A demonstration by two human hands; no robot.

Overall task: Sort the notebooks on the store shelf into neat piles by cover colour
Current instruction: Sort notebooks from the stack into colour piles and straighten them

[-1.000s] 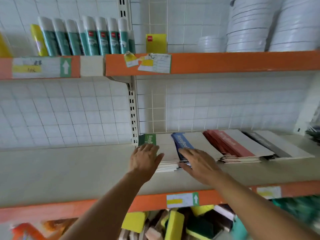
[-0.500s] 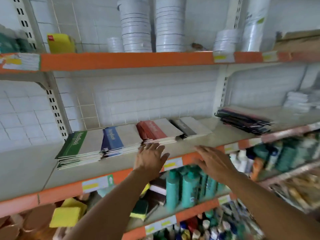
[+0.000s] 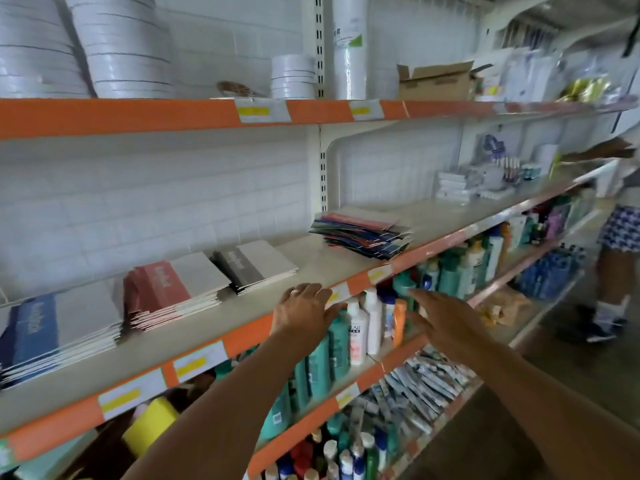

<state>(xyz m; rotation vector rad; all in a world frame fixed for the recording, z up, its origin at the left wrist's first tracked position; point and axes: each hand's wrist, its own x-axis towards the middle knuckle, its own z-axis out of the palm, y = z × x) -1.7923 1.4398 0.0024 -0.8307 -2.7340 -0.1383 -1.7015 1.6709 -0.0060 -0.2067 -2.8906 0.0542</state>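
Three neat notebook piles lie on the middle shelf [image 3: 242, 317]: a blue pile [image 3: 52, 334] at the left, a red pile [image 3: 173, 289] beside it, and a black pile [image 3: 254, 265] further right. A messy heap of mixed-colour notebooks [image 3: 363, 233] sits further right on the same shelf. My left hand [image 3: 304, 310] hovers open at the shelf's front edge, right of the black pile, holding nothing. My right hand [image 3: 443, 320] is open in the air in front of the lower shelf, below the mixed heap.
Stacked white tape rolls [image 3: 121, 46] and a cardboard box [image 3: 436, 81] stand on the top shelf. Bottles [image 3: 360, 327] fill the shelf below. A person [image 3: 616, 237] stands at the far right in the aisle. Small packaged goods [image 3: 485, 178] lie further along the middle shelf.
My view has swung right; the green pile has left the frame and the mixed heap has come closer. Both hands have left the sorted piles and moved right, open and empty.
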